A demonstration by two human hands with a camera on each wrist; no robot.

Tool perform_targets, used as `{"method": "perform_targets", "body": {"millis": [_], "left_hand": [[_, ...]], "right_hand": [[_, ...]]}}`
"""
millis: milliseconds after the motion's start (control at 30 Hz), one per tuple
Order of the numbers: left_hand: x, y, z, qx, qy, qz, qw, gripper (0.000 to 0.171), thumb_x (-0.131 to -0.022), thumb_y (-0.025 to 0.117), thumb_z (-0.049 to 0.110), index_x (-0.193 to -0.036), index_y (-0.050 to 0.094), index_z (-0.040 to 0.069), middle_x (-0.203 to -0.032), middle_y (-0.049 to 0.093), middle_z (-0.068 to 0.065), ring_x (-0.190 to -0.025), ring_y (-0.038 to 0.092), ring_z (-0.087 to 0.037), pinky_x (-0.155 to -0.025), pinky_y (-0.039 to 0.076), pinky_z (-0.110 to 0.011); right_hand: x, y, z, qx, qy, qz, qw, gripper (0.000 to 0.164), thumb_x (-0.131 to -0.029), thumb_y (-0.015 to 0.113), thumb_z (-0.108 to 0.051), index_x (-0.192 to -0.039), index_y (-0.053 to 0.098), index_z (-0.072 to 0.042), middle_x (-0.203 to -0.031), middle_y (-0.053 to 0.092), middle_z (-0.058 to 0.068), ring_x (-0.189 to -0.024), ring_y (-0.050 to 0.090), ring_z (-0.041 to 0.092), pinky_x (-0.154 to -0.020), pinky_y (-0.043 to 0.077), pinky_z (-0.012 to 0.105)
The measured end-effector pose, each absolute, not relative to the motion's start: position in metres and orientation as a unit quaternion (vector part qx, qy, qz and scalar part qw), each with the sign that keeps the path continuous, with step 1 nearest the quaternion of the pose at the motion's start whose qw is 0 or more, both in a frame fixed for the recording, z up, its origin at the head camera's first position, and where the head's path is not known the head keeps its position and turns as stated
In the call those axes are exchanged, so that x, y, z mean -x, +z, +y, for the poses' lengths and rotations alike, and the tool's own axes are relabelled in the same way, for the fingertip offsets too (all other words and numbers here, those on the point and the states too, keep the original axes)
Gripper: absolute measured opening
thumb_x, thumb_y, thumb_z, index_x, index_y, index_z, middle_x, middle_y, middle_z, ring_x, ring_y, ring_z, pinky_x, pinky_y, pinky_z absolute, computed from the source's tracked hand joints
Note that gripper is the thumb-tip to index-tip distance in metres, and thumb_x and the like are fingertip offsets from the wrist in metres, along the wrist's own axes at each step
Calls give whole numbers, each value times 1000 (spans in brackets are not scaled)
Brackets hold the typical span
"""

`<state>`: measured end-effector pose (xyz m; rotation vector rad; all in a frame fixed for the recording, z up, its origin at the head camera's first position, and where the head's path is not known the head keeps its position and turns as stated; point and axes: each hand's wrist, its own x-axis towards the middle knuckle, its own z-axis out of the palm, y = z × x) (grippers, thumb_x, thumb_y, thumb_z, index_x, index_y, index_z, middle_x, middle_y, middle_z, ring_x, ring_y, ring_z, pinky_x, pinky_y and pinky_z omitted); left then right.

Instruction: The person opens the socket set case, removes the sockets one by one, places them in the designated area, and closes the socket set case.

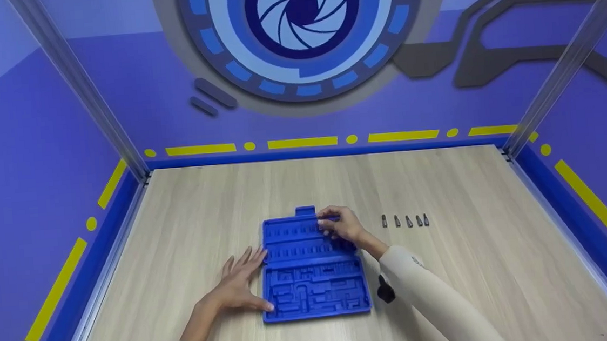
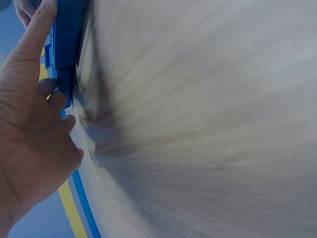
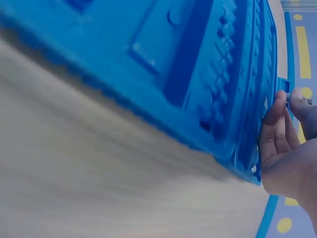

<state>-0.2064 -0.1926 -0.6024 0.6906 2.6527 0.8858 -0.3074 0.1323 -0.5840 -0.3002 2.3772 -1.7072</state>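
A blue plastic tool case [image 1: 310,261] lies unfolded on the table, its moulded slots facing up. Spread along the case's left edge, my left hand [image 1: 239,286] has its thumb at the front left corner and its fingertips at the side farther back. My right hand [image 1: 343,224] is over the back right part of the case. Between its thumb and index finger it pinches a small metal screwdriver bit [image 3: 289,97], best seen in the right wrist view. The right hand hides some of the slots beneath it.
Several dark metal bits [image 1: 409,221] stand in a row on the wooden table [image 1: 468,266], right of the case. A blue tab [image 1: 305,211] sticks out from the case's back edge. Blue panels [image 1: 310,121] with yellow marks enclose the table at the back and sides.
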Motion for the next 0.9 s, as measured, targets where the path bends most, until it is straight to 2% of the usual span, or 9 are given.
{"method": "perform_targets", "body": {"millis": [100, 200, 400, 633, 700, 900], "left_hand": [[207, -603, -192, -241, 305, 913, 127, 135, -60, 95, 56, -163, 22, 7, -170, 20, -19, -157, 9, -49, -120, -1, -75], [206, -602, -193, -243, 303, 913, 123, 135, -60, 95, 56, -163, 23, 7, -169, 20, -19, -157, 10, -49, -120, -1, -75], [206, -603, -190, -245, 302, 913, 121, 135, -59, 94, 56, -163, 23, 7, -169, 21, -19, -157, 10, -49, -120, 0, -75], [208, -600, -192, -243, 311, 910, 127, 135, -60, 95, 55, -163, 21, 8, -170, 20, -18, -157, 9, -48, -120, -2, -74], [208, -600, -192, -241, 311, 910, 127, 135, -60, 95, 54, -163, 21, 8, -170, 20, -17, -158, 9, -47, -120, -2, -74], [207, -602, -193, -244, 307, 911, 127, 136, -60, 95, 56, -163, 21, 8, -170, 21, -18, -157, 9, -48, -120, -1, -74]], "right_hand": [[304, -579, 142, 103, -583, 798, 113, 23, -98, 65, -2, -118, 67, 9, -108, 71, 31, -66, 66, 11, -55, 53, 23], [303, -578, 151, 102, -579, 800, 119, 24, -99, 64, -5, -120, 66, 7, -110, 71, 29, -65, 64, 7, -55, 51, 21], [299, -574, 175, 107, -560, 814, 112, 34, -101, 63, -9, -132, 62, 6, -110, 68, 30, -69, 62, 12, -58, 49, 23], [296, -567, 205, 123, -565, 811, 90, 38, -103, 57, -2, -138, 53, 11, -109, 64, 37, -73, 67, 26, -58, 59, 39], [296, -567, 215, 116, -570, 809, 89, 38, -103, 55, -1, -139, 53, 11, -109, 64, 39, -73, 68, 28, -58, 60, 39], [292, -570, 246, 80, -572, 812, 83, 38, -103, 55, -2, -139, 53, 10, -109, 66, 34, -74, 68, 22, -57, 58, 31]]}}
